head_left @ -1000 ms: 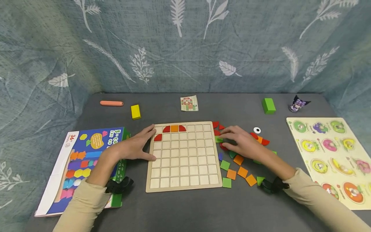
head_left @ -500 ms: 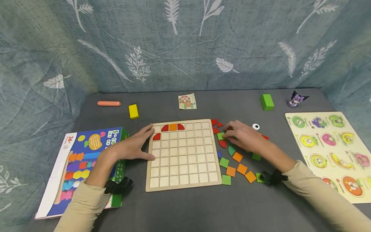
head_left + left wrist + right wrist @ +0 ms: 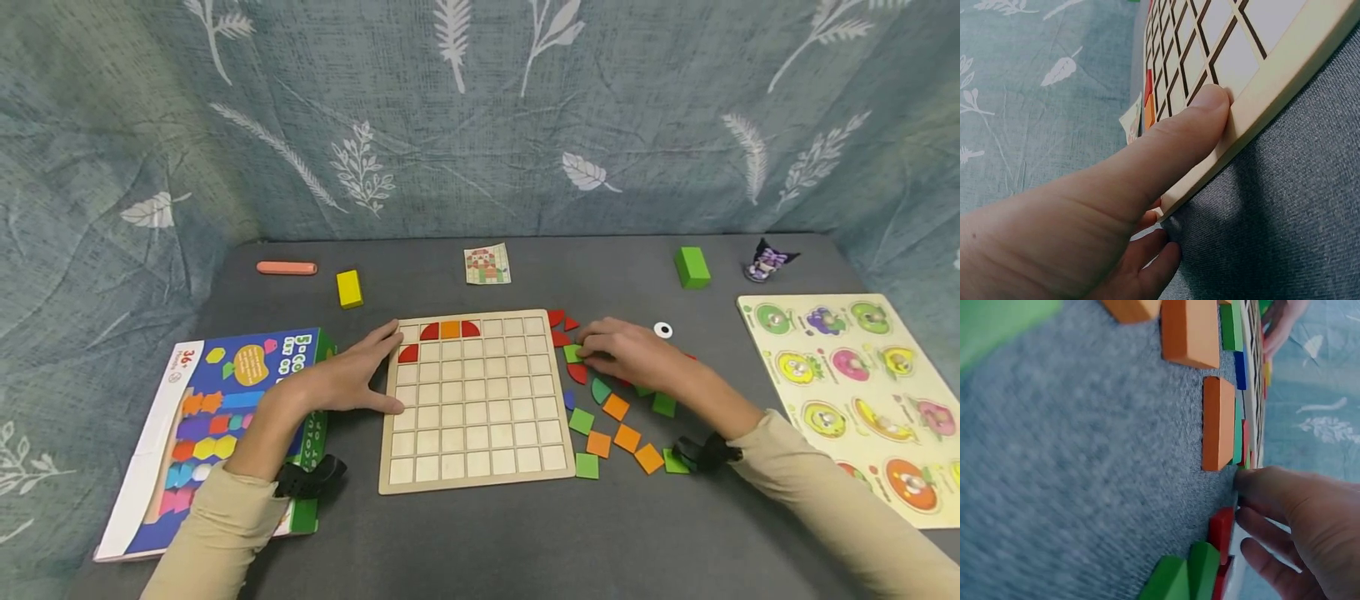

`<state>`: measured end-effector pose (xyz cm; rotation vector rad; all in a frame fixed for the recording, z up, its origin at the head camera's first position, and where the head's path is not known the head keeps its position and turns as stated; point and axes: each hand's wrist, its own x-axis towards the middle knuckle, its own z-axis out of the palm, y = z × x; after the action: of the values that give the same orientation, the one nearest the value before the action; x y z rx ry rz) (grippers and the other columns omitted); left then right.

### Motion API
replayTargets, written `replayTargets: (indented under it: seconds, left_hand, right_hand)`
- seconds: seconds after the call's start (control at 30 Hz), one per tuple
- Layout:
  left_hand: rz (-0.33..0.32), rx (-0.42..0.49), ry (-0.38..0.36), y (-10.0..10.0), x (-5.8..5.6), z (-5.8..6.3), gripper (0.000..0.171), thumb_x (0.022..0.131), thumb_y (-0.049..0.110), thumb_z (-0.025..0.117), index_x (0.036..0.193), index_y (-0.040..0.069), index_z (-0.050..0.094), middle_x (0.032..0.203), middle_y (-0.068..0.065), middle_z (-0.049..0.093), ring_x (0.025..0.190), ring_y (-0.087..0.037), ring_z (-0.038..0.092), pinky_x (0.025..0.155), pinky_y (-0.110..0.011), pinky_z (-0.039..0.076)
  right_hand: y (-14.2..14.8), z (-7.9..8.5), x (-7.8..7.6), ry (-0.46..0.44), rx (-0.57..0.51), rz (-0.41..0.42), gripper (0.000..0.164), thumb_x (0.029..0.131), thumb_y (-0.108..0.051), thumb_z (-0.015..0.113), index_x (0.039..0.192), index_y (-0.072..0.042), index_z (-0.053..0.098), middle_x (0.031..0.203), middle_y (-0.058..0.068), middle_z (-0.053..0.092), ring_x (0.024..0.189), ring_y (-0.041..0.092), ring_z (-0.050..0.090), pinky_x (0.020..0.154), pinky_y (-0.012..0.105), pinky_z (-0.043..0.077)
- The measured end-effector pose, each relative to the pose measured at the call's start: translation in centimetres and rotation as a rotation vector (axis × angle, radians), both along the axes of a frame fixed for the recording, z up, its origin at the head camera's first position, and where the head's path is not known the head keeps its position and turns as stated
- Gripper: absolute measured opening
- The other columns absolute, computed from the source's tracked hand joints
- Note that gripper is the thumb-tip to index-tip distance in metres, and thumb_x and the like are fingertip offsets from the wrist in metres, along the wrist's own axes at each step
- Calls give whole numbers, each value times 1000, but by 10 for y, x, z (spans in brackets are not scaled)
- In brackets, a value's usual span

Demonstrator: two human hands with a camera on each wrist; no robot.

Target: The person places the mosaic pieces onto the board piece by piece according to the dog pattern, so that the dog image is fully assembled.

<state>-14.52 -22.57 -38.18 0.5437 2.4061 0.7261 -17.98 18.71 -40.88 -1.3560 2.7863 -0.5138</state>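
A wooden grid board lies on the dark table, with three red quarter-circle tiles and one orange square tile in its upper left cells. My left hand rests along the board's left edge, fingers spread; in the left wrist view the thumb presses on the rim. At the board's right side my right hand pinches the right edge of a green square tile. Its fingertips are partly hidden in the right wrist view. Red tiles lie just around that green tile.
Orange tiles and green tiles are scattered right of the board. A picture card lies behind it. A toy box stands left, a fruit puzzle board right. Yellow and green blocks sit further back.
The right hand has shifted slightly right, and the green square tile has moved a little away from the board's edge with it. The left hand stays on the board.
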Motion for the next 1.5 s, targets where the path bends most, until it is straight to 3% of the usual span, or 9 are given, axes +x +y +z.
replayTargets:
  seconds: [0.23, 0.4, 0.63, 0.8, 0.97, 1.2, 1.5]
  left_hand:
    - [-3, 2, -9, 0, -1, 0, 103, 86, 40, 73, 155, -1, 8, 163, -20, -6, 149, -45, 4, 114, -64, 20]
    - [-1, -13, -6, 0, -2, 2, 103, 85, 40, 73, 155, -2, 9, 163, -20, -6, 149, -45, 5, 115, -63, 20]
    - [-7, -15, -9, 2, -3, 2, 102, 86, 39, 72, 154, -3, 9, 163, -21, -7, 149, -45, 4, 115, -62, 21]
    - [-14, -16, -3, 2, -4, 2, 102, 86, 40, 72, 154, -3, 9, 163, -21, -6, 149, -45, 4, 115, -62, 21]
    - [-16, -22, 2, 2, -3, 3, 103, 86, 42, 71, 154, -3, 9, 163, -21, -6, 149, -44, 5, 114, -62, 22]
    - [-16, -26, -3, 2, -3, 4, 102, 87, 41, 71, 154, -3, 9, 163, -21, -6, 149, -45, 5, 114, -62, 23]
    - [-12, -18, -8, 0, -1, 3, 101, 87, 40, 71, 154, -4, 10, 163, -22, -5, 149, -45, 5, 114, -62, 22]
  right_hand:
    - [-5, -1, -5, 9, -133, -31, 15, 84, -8, 72, 99, -9, 74, 106, 8, 70, 96, 23, 64, 76, 36, 55]
    - [-50, 8, 1, 44, -221, 29, 20, 85, -9, 69, 105, -10, 75, 104, 7, 69, 91, 20, 61, 71, 31, 51]
    - [-140, 8, 7, 130, -115, 199, 15, 89, -12, 66, 102, -14, 75, 101, 3, 66, 89, 15, 60, 74, 23, 51]
    - [-178, 6, 3, 49, -36, 236, 17, 93, -12, 62, 104, -15, 74, 99, 2, 63, 86, 12, 57, 72, 20, 48]
    - [-194, 7, 1, 17, 18, 247, 19, 93, -12, 61, 107, -15, 74, 101, 3, 63, 88, 13, 58, 76, 21, 49]
    - [-204, 8, 1, 59, 69, 280, 17, 93, -13, 62, 105, -13, 75, 103, 4, 66, 93, 15, 60, 83, 21, 49]
    - [-208, 6, 1, 94, 80, 312, 16, 95, -16, 62, 105, -14, 75, 103, 3, 66, 92, 14, 60, 81, 22, 49]
